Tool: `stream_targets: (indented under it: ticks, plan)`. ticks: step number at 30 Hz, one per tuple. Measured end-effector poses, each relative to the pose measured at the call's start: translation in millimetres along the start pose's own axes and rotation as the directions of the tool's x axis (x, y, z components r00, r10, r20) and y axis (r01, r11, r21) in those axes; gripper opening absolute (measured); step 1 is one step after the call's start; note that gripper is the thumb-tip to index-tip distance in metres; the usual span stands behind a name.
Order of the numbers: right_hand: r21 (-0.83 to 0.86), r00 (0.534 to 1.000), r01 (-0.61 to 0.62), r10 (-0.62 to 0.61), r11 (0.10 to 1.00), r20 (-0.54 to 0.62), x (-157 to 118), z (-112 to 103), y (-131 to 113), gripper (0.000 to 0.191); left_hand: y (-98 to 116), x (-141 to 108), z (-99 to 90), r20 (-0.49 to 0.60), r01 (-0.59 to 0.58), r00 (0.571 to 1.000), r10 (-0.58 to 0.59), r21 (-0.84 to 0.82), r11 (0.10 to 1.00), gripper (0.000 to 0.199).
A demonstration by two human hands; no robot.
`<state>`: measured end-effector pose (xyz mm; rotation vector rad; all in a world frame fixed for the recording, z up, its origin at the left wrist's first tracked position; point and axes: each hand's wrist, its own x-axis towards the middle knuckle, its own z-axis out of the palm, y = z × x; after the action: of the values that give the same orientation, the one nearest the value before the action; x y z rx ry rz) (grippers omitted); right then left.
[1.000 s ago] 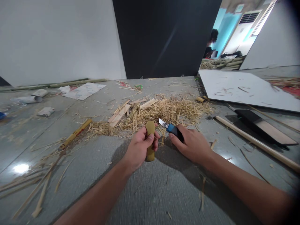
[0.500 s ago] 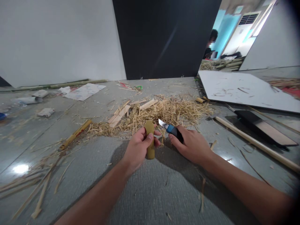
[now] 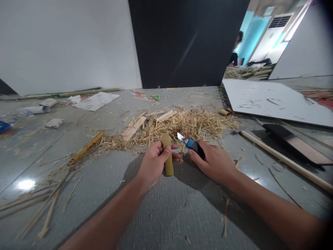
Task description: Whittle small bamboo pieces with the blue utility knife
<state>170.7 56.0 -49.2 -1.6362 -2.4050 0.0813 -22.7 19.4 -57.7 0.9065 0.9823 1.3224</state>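
Between the thumb and fingers of my left hand (image 3: 153, 161) is a short olive-yellow bamboo piece (image 3: 169, 166), its far end cut to an angled shape. My right hand (image 3: 215, 159) is wrapped round the handle of a blue and black utility knife (image 3: 191, 144). The knife's bare blade points up and left, just right of the bamboo and apart from it. Beyond both hands lies a heap of straw-coloured shavings (image 3: 200, 123), with flat split pieces (image 3: 136, 128) on its left side.
A yellow stick-shaped tool (image 3: 85, 148) lies at left. On the right are a long pole (image 3: 283, 158), a black flat piece (image 3: 283, 139) and a white board (image 3: 275, 99). A black panel (image 3: 184, 45) stands behind the shavings. A person (image 3: 235, 52) is in the far background.
The bamboo piece has turned slightly in my left hand, its near end shifting a little right. The knife stays in my right hand. The whole view has shifted slightly.
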Motion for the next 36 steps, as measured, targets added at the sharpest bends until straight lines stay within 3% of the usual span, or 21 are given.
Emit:
stream_targets:
  ticks: [11,18,31,36]
  plan:
    - [0.014,1.0,0.009,-0.009,1.0,0.009,0.4,-0.4,-1.1,0.041,-1.7,-0.1,-0.5,-0.013,0.013,1.0,-0.013,0.01,1.0,0.022]
    - [0.022,1.0,0.01,-0.01,1.0,0.005,1.2,1.0,0.2,0.041,-2.6,0.2,-3.7,0.059,-0.018,0.998,0.019,-0.026,1.0,0.023]
    - [0.031,1.0,0.003,-0.004,1.0,0.013,-0.1,-1.0,-1.7,0.039,-1.4,-0.2,-2.4,0.051,-0.039,0.998,0.042,-0.056,0.998,0.027]
    - [0.031,1.0,0.014,-0.014,0.999,0.009,0.1,-0.7,-1.7,0.04,-3.3,0.5,-4.8,0.114,-0.025,0.993,0.029,-0.039,0.999,0.026]
